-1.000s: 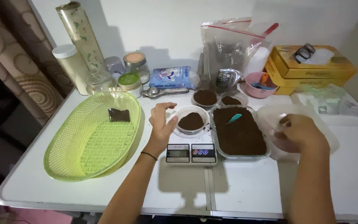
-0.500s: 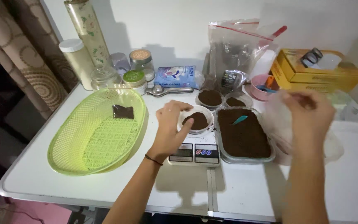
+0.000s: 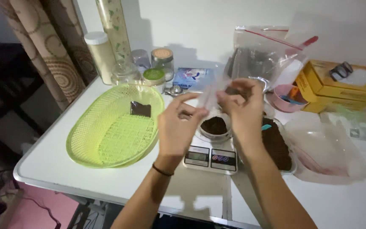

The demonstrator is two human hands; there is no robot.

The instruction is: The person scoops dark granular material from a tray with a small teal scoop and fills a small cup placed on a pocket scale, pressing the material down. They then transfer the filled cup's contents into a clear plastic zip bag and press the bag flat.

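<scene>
Both hands are pinching a small clear plastic bag above the scale: the left hand is closing thumb and fingertips on its near lower edge, and the right hand is gripping its other side, so the bag is stretching between the two grips, blurred and nearly see-through. It is looking very light, limp and slick, likely to crumple or slip, so the mouth edges seem the best place to be holding it. Directly below the grip, a small bowl of dark brown powder is sitting on a white digital kitchen scale. Just right of the right wrist, a tray of the same powder is lying; well left, a green mesh basket is holding one dark filled packet.
</scene>
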